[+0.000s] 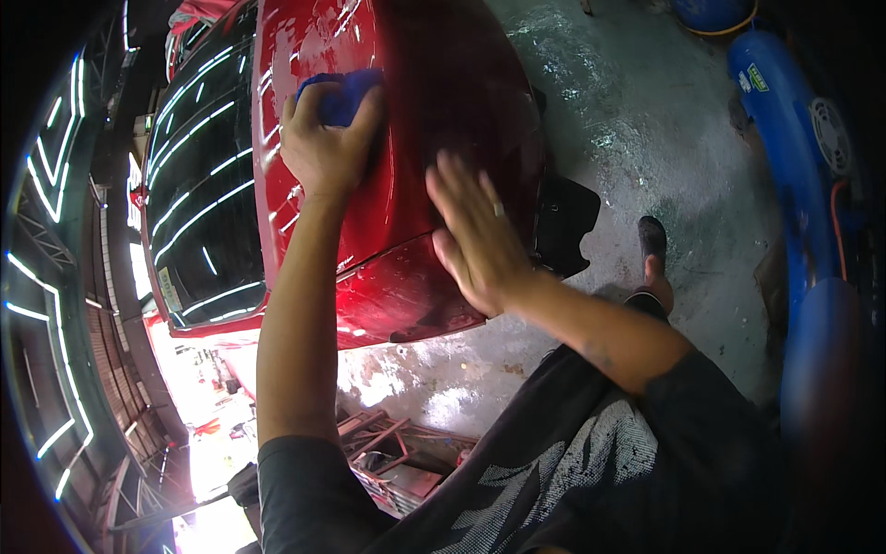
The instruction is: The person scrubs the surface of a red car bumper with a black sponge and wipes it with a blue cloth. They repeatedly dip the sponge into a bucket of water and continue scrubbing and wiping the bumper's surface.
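R hand point(475, 235): fingers straight, approx. together, thumb apart, over glossy red curved car body point(443, 102) nr its closest corner; contact unclear. L hand point(325, 152): fingers clamped on chunky blue pad point(340, 109), on body nr dark curved glass window's point(208, 175) edge. Farther: long blue cylindrical tank point(780, 138).

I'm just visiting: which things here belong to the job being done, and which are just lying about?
Seemingly in use:
blue pad, gripped by the left hand
red car, with the pad against it and the right hand flat over it

Apparently just lying about:
blue tank
red metal frame
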